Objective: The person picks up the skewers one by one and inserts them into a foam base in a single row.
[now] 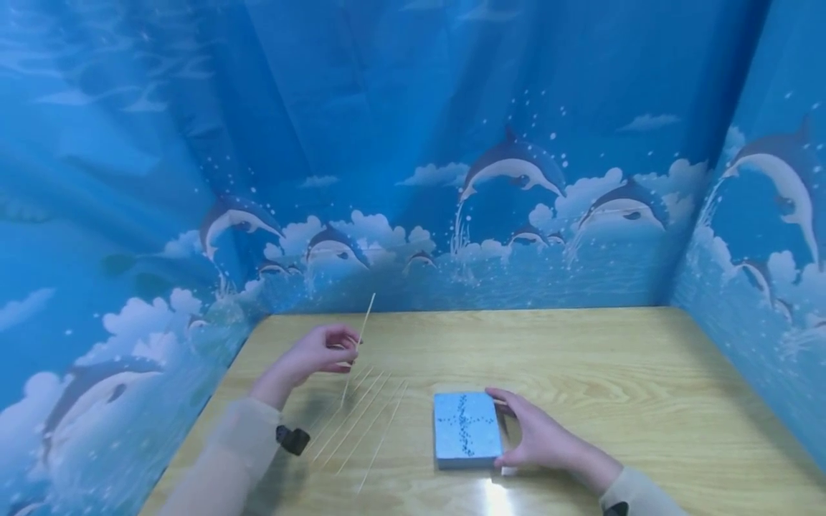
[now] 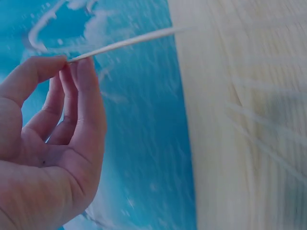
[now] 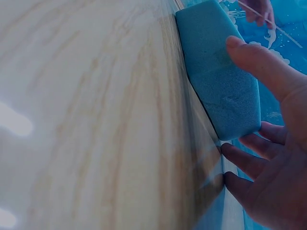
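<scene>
My left hand (image 1: 325, 350) pinches a thin wooden skewer (image 1: 367, 315) between thumb and fingertips, holding it steeply slanted above the table. In the left wrist view the pinched skewer (image 2: 129, 42) reaches out to the right from the fingertips. Several more skewers (image 1: 353, 424) lie side by side below that hand. A light blue foam block (image 1: 450, 433) rests flat on the table, its top marked by dark holes in a cross pattern. My right hand (image 1: 538, 433) grips the block at its right side, thumb at the near corner and fingers at the far one.
The wood-grain table (image 1: 613, 365) is bounded at the back and sides by a blue curtain (image 1: 413, 179) printed with dolphins. A small white piece (image 1: 509, 471) shows by the block's near right corner.
</scene>
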The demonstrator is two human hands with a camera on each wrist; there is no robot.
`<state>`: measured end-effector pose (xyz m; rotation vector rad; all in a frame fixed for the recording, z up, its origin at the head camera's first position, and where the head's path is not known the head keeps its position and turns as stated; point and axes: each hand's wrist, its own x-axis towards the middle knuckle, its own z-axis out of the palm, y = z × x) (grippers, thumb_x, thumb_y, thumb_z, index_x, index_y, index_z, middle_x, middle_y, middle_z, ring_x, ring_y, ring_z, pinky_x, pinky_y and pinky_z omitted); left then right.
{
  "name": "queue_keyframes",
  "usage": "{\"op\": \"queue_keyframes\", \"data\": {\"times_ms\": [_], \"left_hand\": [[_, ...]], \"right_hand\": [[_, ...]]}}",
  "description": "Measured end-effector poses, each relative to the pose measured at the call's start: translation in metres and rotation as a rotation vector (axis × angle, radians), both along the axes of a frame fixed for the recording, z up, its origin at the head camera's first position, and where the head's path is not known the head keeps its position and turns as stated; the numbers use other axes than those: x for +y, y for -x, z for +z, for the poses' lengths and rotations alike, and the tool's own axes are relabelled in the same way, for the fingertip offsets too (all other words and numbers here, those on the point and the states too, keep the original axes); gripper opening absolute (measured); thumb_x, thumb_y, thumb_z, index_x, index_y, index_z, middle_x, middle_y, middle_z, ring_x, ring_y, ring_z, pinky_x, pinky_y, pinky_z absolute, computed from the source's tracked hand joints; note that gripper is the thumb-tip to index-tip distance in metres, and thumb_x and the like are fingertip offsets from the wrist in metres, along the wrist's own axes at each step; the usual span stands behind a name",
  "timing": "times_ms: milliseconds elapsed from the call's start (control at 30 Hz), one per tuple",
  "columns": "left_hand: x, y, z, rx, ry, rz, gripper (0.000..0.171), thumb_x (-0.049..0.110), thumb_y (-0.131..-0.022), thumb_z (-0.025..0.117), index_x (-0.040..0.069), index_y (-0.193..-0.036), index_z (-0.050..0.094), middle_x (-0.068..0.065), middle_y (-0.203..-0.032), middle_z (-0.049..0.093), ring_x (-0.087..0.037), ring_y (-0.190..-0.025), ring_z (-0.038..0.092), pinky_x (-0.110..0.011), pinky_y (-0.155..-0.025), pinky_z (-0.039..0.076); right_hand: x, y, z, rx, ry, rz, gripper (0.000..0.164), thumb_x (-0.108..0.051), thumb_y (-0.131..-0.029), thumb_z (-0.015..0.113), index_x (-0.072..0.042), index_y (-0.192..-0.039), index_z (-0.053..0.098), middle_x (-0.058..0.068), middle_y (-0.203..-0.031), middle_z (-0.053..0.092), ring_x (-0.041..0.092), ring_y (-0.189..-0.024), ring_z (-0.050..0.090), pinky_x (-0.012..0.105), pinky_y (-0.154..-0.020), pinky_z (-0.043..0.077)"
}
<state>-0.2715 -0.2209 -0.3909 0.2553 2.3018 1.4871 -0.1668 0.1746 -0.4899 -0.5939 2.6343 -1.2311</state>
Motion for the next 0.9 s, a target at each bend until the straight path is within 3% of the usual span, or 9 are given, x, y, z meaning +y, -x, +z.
{"op": "queue_keyframes", "data": {"times_ms": [133, 267, 500, 667, 900], "left_hand": [[0.02, -0.007, 0.009, 0.01, -0.083, -0.014, 0.033, 0.008, -0.088, 0.069, -0.001, -0.117, 0.058, -0.017, -0.104, 0.064, -0.027, -0.095, 0.067, -0.04, -0.087, 0.061], [0.038, -0.013, 0.016, 0.034, -0.138, -0.049, 0.032, 0.009, -0.086, 0.071, 0.001, -0.115, 0.059, -0.008, -0.097, 0.065, -0.021, -0.091, 0.067, -0.041, -0.086, 0.061], [0.064, -0.03, 0.024, 0.086, -0.262, -0.104, 0.024, 0.005, -0.087, 0.069, 0.004, -0.109, 0.06, -0.007, -0.093, 0.066, -0.016, -0.085, 0.067, -0.041, -0.084, 0.062], [0.083, -0.035, 0.019, 0.097, -0.327, -0.102, 0.028, 0.002, -0.086, 0.069, -0.001, -0.112, 0.058, -0.003, -0.091, 0.066, -0.014, -0.084, 0.066, -0.041, -0.083, 0.062], [0.114, -0.044, 0.004, 0.111, -0.344, -0.116, 0.03, 0.001, -0.087, 0.068, -0.007, -0.114, 0.057, -0.005, -0.092, 0.066, -0.015, -0.084, 0.066, -0.038, -0.082, 0.062]], "right_hand": [[0.0, 0.0, 0.0, 0.006, 0.003, 0.006, 0.114, -0.032, -0.058, 0.092, -0.002, -0.151, 0.032, 0.025, -0.15, 0.042, 0.043, -0.132, 0.05, 0.066, -0.112, 0.032], [-0.001, 0.0, 0.001, 0.005, 0.007, 0.003, 0.114, -0.031, -0.057, 0.092, -0.002, -0.15, 0.033, 0.025, -0.15, 0.042, 0.043, -0.132, 0.05, 0.066, -0.112, 0.032], [-0.001, -0.001, 0.002, 0.006, 0.008, 0.008, 0.113, -0.029, -0.058, 0.092, -0.001, -0.15, 0.032, 0.025, -0.151, 0.042, 0.043, -0.131, 0.051, 0.065, -0.112, 0.033], [0.0, 0.0, 0.002, 0.009, 0.002, 0.002, 0.112, -0.028, -0.059, 0.092, 0.0, -0.15, 0.032, 0.025, -0.15, 0.042, 0.042, -0.131, 0.051, 0.064, -0.112, 0.033], [-0.003, -0.001, -0.001, 0.036, 0.001, 0.011, 0.111, -0.027, -0.058, 0.092, 0.001, -0.149, 0.033, 0.024, -0.149, 0.043, 0.04, -0.13, 0.053, 0.062, -0.112, 0.034]]}}
